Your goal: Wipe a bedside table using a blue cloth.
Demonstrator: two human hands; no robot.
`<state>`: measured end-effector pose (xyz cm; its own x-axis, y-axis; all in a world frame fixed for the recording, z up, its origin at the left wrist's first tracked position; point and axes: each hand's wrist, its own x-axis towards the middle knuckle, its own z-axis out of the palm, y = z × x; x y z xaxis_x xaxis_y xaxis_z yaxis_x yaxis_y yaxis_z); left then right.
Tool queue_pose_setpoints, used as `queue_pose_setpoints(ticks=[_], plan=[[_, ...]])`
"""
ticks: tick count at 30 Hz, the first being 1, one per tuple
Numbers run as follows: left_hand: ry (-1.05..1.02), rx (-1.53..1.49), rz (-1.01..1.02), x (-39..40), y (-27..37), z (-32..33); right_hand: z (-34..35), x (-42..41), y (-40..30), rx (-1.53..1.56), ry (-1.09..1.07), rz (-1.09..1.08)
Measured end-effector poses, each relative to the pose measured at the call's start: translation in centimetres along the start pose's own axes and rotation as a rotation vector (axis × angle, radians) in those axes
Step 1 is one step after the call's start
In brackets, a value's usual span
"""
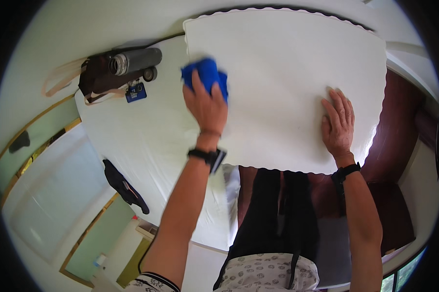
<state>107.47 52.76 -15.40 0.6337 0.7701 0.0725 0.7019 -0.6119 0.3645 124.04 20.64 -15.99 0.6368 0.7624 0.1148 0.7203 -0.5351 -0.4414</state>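
My left hand (pixel 206 107) presses a folded blue cloth (pixel 204 75) onto the left part of a white table mat with scalloped edges (pixel 270 54), its fingers spread over the cloth. Flat on the same mat, towards its right side, rests my right hand (pixel 338 122) with nothing in it. The mat lies over a pale, glossy table covering (pixel 139 138). Both wrists wear dark bands. A slight blur lies over the blue cloth.
At the table's back left a grey metal flask (pixel 141 60) lies on its side, its lid (pixel 149 74) beside it, near a dark bag (pixel 99 73) and a blue tag (pixel 136 92). A black cloth-like item (pixel 124 186) lies at the left edge.
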Motion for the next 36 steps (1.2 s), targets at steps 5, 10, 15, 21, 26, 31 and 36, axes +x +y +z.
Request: queue_pose_setpoints(ticks=[5,10,15,21,26,31,36], plan=[[0.036,0.036,-0.149,8.7,2.7,1.9,-0.1,0.5,-0.3,-0.012,0.009,-0.024],[0.044,-0.020,0.065,2.0,0.5,1.1,0.0,0.2,0.3,-0.034,0.024,-0.030],[-0.044,-0.119,-0.174,-10.8,-2.1,-2.4,0.1,0.1,0.1,-0.023,0.011,-0.020],[0.044,-0.067,-0.334,-17.4,-2.4,-3.1,-0.2,0.4,-0.3,-0.011,0.006,-0.012],[0.050,0.066,-0.289,-17.7,-1.1,-2.5,-0.3,0.1,0.1,0.012,0.019,-0.019],[0.036,0.123,-0.160,-12.8,2.1,-0.7,-0.4,0.5,-0.3,0.023,0.026,-0.034],[-0.047,0.086,0.014,-5.2,7.1,2.1,0.0,0.3,-0.1,0.000,0.027,-0.036]])
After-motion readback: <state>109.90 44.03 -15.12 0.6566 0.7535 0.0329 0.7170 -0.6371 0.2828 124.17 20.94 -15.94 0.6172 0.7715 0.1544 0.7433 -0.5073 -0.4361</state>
